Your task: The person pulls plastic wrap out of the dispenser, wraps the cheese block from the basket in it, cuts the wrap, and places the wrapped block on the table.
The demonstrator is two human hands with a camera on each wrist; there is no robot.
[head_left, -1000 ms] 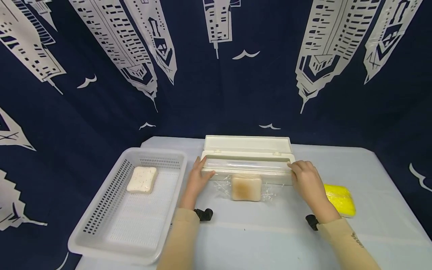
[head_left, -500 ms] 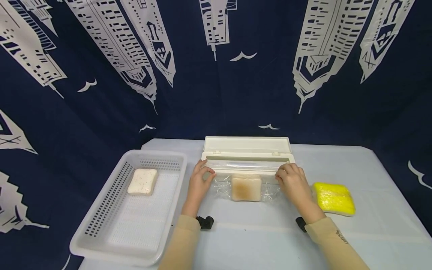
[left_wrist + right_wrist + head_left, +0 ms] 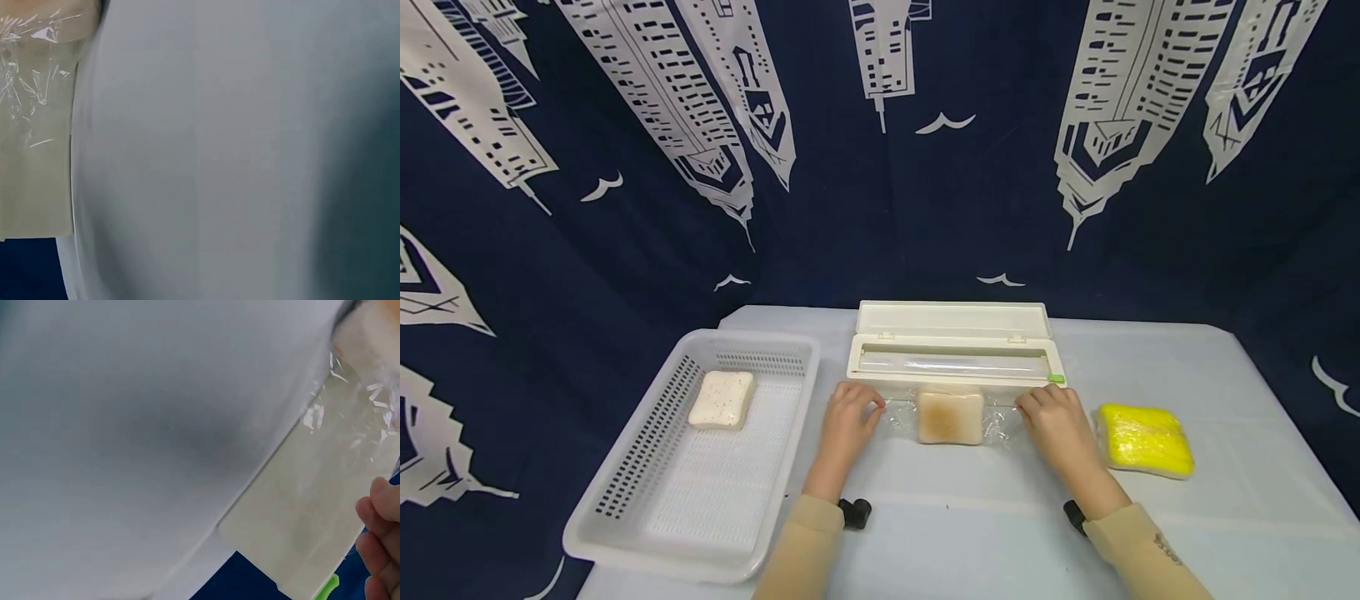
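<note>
From the head, left hand (image 3: 846,427) and right hand (image 3: 1062,429) had lowered from the open box (image 3: 955,339), each pinching film (image 3: 998,423) beside the bread (image 3: 951,418) on the worktop (image 3: 947,542), so wrapping apparently advanced. The left wrist showed no hand; the right wrist showed curled fingers (image 3: 375,550).

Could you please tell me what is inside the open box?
A clear roll lies lengthwise inside the box. What is beneath the roll is covered, so I cannot see it.

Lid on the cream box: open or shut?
Open: the lid is tipped back behind the cream box, leaving the clear roll inside visible.
</note>
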